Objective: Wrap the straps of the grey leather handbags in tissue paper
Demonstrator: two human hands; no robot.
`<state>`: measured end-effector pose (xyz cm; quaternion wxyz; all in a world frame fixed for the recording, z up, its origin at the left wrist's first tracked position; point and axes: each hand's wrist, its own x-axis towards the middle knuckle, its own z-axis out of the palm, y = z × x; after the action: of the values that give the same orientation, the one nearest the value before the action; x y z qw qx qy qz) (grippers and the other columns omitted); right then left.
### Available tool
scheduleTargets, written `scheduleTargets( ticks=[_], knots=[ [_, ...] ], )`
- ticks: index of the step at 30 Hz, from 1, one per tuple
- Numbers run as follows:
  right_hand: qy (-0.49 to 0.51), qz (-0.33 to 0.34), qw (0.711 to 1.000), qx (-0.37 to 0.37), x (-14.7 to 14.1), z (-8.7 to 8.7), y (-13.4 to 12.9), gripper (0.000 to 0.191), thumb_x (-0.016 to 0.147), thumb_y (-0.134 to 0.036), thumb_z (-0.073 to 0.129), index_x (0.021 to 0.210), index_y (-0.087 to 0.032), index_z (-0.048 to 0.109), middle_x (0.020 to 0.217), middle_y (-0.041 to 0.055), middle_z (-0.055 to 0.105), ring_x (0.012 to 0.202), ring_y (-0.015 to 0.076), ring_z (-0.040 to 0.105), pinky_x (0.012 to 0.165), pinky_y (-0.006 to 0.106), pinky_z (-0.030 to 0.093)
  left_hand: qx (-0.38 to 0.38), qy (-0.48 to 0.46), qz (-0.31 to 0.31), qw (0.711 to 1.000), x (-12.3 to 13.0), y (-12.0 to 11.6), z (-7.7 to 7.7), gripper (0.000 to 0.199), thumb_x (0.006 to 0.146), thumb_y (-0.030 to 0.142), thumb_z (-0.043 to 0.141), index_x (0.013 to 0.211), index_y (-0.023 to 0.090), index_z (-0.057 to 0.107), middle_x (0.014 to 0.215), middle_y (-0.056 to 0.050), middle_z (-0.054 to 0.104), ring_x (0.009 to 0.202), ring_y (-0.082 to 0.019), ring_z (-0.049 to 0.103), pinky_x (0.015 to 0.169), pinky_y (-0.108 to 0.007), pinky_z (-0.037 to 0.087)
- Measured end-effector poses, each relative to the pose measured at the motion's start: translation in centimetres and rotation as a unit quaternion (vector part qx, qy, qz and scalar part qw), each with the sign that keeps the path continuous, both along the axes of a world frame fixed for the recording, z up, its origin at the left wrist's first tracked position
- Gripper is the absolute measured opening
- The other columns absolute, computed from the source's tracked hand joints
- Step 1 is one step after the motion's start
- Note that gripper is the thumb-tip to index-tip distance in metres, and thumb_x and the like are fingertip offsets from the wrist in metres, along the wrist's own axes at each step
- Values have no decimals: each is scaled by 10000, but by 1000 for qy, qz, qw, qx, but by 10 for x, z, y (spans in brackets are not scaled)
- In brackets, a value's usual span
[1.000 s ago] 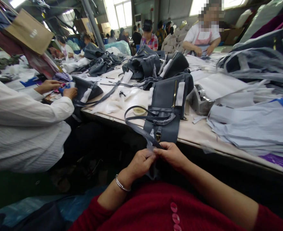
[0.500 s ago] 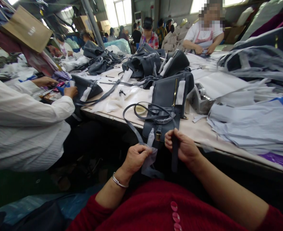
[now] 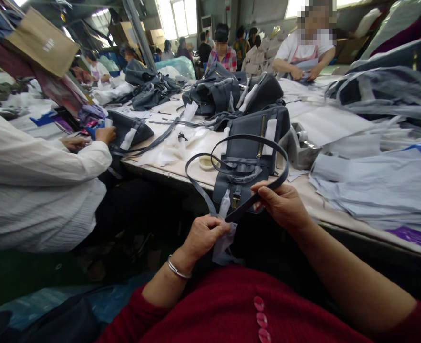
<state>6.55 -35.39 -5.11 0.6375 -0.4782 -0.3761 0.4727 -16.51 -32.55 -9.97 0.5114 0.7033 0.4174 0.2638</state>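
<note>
A dark blue-grey bag (image 3: pixel 245 129) with a brass zip lies at the table's front edge, its buckled flap toward me. From it a long narrow strap (image 3: pixel 283 157) loops up in the air. My right hand (image 3: pixel 280 202) pinches this strap, with its end pointing down-left to my other hand. My left hand (image 3: pixel 208 234) is closed, thumb against fingers, on a piece of thin white wrapping (image 3: pixel 224 247) and the strap part coming down from the left. What exactly lies under the left fingers is hidden. White wrapping also covers the bag's handle.
A grey metal tape dispenser (image 3: pixel 299 147) stands right of the bag, near stacked white sheets (image 3: pixel 371 186). A small round dish (image 3: pixel 208 163) sits to its left. More dark bags (image 3: pixel 213 95) lie behind. A co-worker in a white shirt (image 3: pixel 42 176) works at left.
My right hand has turned and moved slightly right, lifting the strap into a wide loop. The strap's end, hanging straight down before, now points toward my left hand, which has barely moved.
</note>
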Motion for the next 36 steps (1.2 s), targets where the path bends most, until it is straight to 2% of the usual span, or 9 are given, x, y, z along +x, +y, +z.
scheduleTargets(
  ticks=[4,10,14,19,21,23,26,31,36],
  knots=[
    [-80,-12,996,32,-2,4,-2,233,721,-433,788,783,-209,766,649,20,676,494,156,588,507,314,462,-17,-14,-8,1000,1,-1,-2,236,813,393,702,731,182,769,739,-40,722,689,-155,633,673,-246,467],
    [-139,15,990,19,-4,8,-3,267,735,-462,762,778,-198,758,624,21,668,493,152,571,491,300,457,-29,-24,-13,999,0,0,-1,210,805,358,709,725,171,763,731,-39,715,689,-155,622,666,-243,456],
    [-177,61,982,3,-18,-8,-5,255,807,-438,701,798,-189,752,624,16,646,515,148,566,527,294,459,-24,-23,-27,999,2,0,2,230,837,357,668,747,168,763,752,-43,716,708,-162,625,675,-245,461],
    [-289,146,944,62,-40,-39,-13,214,862,-390,652,890,-223,783,916,70,697,889,223,643,843,356,496,10,0,-32,999,6,-2,2,289,863,359,629,690,155,740,664,-28,667,640,-141,590,632,-234,452],
    [-262,152,953,33,-37,-44,-13,279,853,-427,659,1016,-228,766,1000,75,698,964,238,632,890,370,481,22,8,-41,999,5,-4,-1,267,859,332,628,691,156,740,693,-29,672,656,-138,597,643,-229,460],
    [-172,155,973,-25,-28,-41,-9,377,866,-496,625,1091,-216,738,1023,75,707,954,238,634,872,373,486,35,17,-58,998,4,-5,-4,208,844,293,643,719,167,751,743,-32,688,703,-142,618,678,-225,473],
    [-63,150,984,-70,-18,-30,-1,405,896,-535,565,1000,-188,747,882,54,705,795,193,624,769,333,492,51,37,-73,995,4,-8,-8,169,835,260,651,736,181,762,745,-27,688,717,-142,626,691,-224,477],
    [-165,144,976,10,-39,-35,-6,309,862,-441,642,715,-191,747,854,52,653,828,189,592,799,328,460,54,2,-73,996,6,-10,-6,192,863,249,617,764,181,767,799,-31,707,771,-153,645,752,-239,492],
    [-165,129,978,11,-54,-55,-16,243,816,-412,688,721,-199,755,886,59,646,882,206,601,829,344,456,59,-24,-66,996,2,-12,-4,187,850,168,592,783,180,766,851,-33,721,820,-159,653,806,-247,499]
  ],
)
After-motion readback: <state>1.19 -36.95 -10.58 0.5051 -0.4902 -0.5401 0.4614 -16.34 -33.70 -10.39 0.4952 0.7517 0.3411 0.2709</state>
